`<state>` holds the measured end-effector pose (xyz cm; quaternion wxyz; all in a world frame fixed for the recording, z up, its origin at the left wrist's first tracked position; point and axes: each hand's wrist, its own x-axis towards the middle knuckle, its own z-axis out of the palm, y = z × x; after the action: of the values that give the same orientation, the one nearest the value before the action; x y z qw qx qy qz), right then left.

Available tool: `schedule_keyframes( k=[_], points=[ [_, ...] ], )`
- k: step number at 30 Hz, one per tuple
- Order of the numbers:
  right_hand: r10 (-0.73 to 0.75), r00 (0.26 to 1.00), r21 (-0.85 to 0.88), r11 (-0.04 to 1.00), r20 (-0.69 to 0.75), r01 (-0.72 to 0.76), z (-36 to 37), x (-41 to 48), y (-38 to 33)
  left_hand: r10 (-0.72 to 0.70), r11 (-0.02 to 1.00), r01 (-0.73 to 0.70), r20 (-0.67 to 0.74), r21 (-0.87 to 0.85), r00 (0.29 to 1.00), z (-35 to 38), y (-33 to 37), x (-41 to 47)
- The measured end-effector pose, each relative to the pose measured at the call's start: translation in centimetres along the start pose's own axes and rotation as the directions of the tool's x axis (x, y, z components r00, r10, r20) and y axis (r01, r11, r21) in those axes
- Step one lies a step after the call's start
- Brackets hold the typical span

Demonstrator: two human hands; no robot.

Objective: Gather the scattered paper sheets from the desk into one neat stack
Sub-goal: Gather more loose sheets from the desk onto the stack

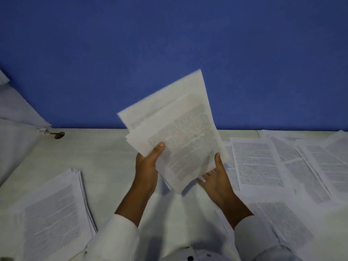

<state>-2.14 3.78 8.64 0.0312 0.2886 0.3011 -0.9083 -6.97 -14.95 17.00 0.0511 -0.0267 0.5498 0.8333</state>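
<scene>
We hold one sheaf of sheets (175,132) tilted up above the table (105,157); the left grip (147,162) is clamped on its lower left edge, thumb on the printed face; the right grip (216,178) is closed on its lower right corner, thumb along the edge and fingers tucked behind. The sheaf is uneven, with at least three sheets fanned at its top. Below and left of the left grip lies one squared stack (54,210), well apart from it. Right of the right grip and beneath it, loose sheets (258,162) overlap on the table; we count at least five, the rest too layered to tell. Beyond both grips stands a blue wall (169,44); far left of them sit a small brown object (59,135) and a white heap (17,117).
</scene>
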Motion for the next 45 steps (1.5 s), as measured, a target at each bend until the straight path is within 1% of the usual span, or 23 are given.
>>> schedule_keyframes(
  k=[2,4,6,8,10,12,14,15,18,20,23,26,27,30,31,34,36,40,42,45],
  points=[
    [0.012,1.0,-0.02,1.0,0.019,-0.011,0.7,-0.1,0.2,-0.028,0.995,0.035,-0.07,0.095,0.997,0.2,-0.9,-0.3],
    [0.007,0.999,-0.088,0.996,0.034,-0.004,0.6,0.0,0.5,-0.036,0.991,0.052,-0.129,0.125,0.991,0.2,-1.3,-0.3],
    [0.016,0.998,-0.106,0.994,0.057,-0.01,0.0,0.1,0.5,-0.024,0.996,0.033,-0.12,0.078,0.993,0.2,-1.0,-0.3],
    [0.046,0.997,-0.071,0.997,0.057,-0.042,-0.2,0.2,0.5,0.015,1.0,-0.015,-0.08,0.006,0.997,0.2,-0.7,-0.4],
    [0.042,0.998,-0.038,0.999,0.051,-0.04,0.0,0.3,0.6,0.041,0.999,-0.041,-0.037,-0.018,0.998,0.3,-0.7,-0.6],
    [0.022,0.998,-0.053,0.998,0.062,-0.019,0.8,0.1,0.8,0.03,0.996,-0.027,-0.043,0.082,0.999,0.3,-1.6,-1.1],
    [0.019,0.996,-0.078,0.997,0.087,-0.013,1.4,0.0,1.2,0.022,0.973,0.002,-0.101,0.232,0.995,-0.1,-2.7,-1.3],
    [0.023,0.995,-0.097,0.995,0.092,-0.014,1.5,0.0,1.3,0.02,0.961,0.015,-0.12,0.278,0.993,-0.4,-3.1,-1.4],
    [0.036,0.994,-0.133,0.991,0.098,-0.023,1.1,0.1,1.6,0.007,0.943,0.039,-0.139,0.33,0.99,-1.4,-3.3,-1.6],
    [0.018,0.995,-0.138,0.99,0.096,-0.005,0.4,0.1,1.7,0.001,0.935,0.057,-0.163,0.349,0.987,-2.4,-2.9,-1.6],
    [-0.048,0.999,-0.236,0.97,0.023,0.052,-0.7,0.5,1.6,-0.02,0.932,0.085,-0.183,0.352,0.983,-4.2,-2.4,-1.7],
    [-0.107,0.994,-0.426,0.901,-0.029,0.085,-0.9,0.4,1.4,-0.068,0.925,0.137,-0.202,0.355,0.977,-6.0,-2.3,-2.0],
    [-0.122,0.992,-0.514,0.853,-0.029,0.09,-0.7,0.5,1.2,-0.087,0.924,0.156,-0.207,0.348,0.974,-6.6,-2.3,-2.2],
    [-0.149,0.988,-0.741,0.66,0.03,0.122,0.6,0.3,1.5,-0.145,0.929,0.212,-0.229,0.303,0.963,-8.4,-2.4,-2.8],
    [-0.133,0.989,-0.773,0.62,0.065,0.134,1.2,0.3,1.9,-0.158,0.932,0.224,-0.236,0.285,0.959,-9.0,-2.4,-3.0],
    [-0.048,0.985,-0.813,0.56,0.163,0.162,2.9,0.0,4.0,-0.181,0.945,0.238,-0.25,0.222,0.951,-10.2,-2.7,-3.4],
    [-0.002,0.985,-0.84,0.521,0.175,0.15,3.9,0.0,5.7,-0.184,0.949,0.243,-0.274,0.2,0.944,-11.1,-2.9,-3.6],
    [0.036,0.984,-0.873,0.468,0.174,0.137,5.3,0.4,8.6,-0.176,0.94,0.269,-0.376,0.211,0.91,-14.3,-2.9,-4.1],
    [0.083,0.979,-0.901,0.413,0.184,0.135,5.9,0.4,10.3,-0.169,0.935,0.281,-0.422,0.218,0.891,-16.6,-2.7,-4.7],
    [0.212,0.956,-0.946,0.295,0.205,0.137,6.5,0.7,13.3,-0.14,0.929,0.285,-0.49,0.236,0.86,-20.0,-1.9,-5.8]
  ],
)
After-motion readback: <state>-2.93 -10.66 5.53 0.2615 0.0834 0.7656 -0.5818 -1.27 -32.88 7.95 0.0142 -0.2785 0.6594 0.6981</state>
